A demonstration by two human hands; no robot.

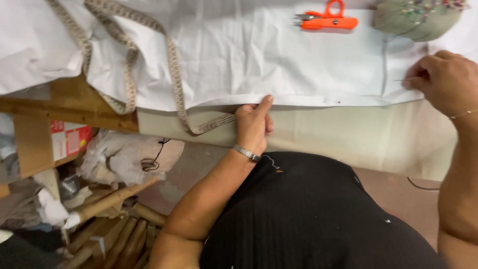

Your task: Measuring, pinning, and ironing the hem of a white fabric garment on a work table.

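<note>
Where the white cotton cloth lies spread over the table, its folded front hem runs along the table's near edge; the left hand grips that edge from below, the thumb stretched up and pressed flat on the hem, the other fingers curled together under it; a silver metal watch band circles its wrist. The right hand rests on the same cloth well to the right, its fingertips pinched shut on a thin pin that points left along the hem; a fine bracelet sits on that wrist. Beyond the hands, a pair of orange plastic thread snips lies on the cloth near its far edge; just beside it to the right sits a round grey-green pincushion studded with coloured pin heads. A beige printed measuring tape loops over the left part of the cloth and hangs down past the table's pale front panel. Below on the left, cardboard tubes lean among crumpled white wrappings; the person's black ribbed garment fills the foreground.
</note>
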